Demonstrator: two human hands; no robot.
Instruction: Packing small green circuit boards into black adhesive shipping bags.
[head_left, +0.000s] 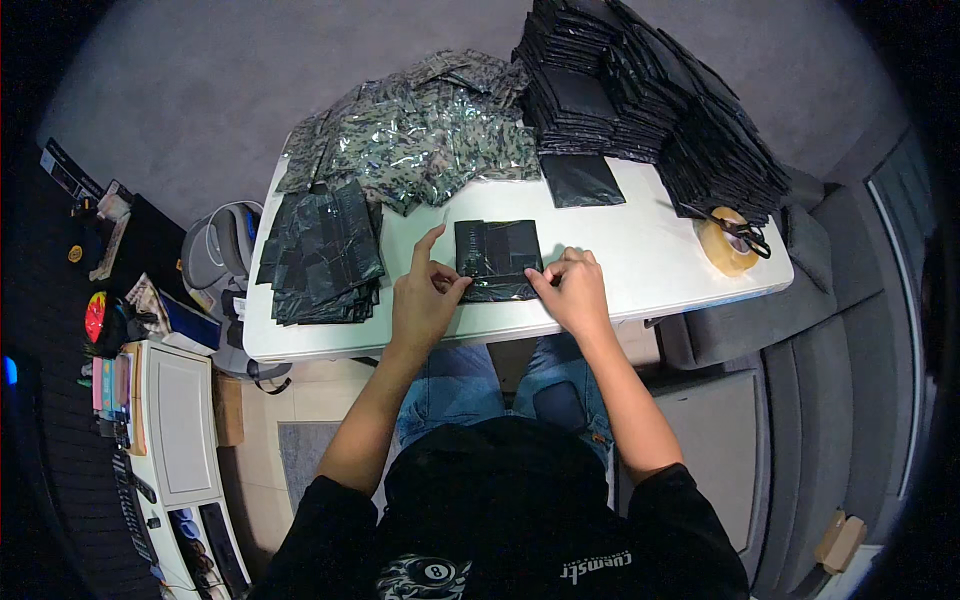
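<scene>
A folded black plastic packet (498, 251) lies flat on the white table (637, 247), in front of me. My left hand (429, 289) touches its near left corner with thumb and fingers pinched, the index finger raised. At its near right edge, my right hand (571, 289) has thumb and index finger on the plastic. Left of my hands is a loose pile of flat black plastic packets (326, 255). One more flat black packet (583, 181) lies beyond my right hand, below the tall stacks.
Camouflage-patterned packets in clear film (420, 135) are heaped at the back left. Tall stacks of folded black packets (637, 97) fill the back right. A roll of clear tape (726, 244) with black-handled scissors (739, 229) on it sits at the right end. A grey sofa (795, 322) adjoins.
</scene>
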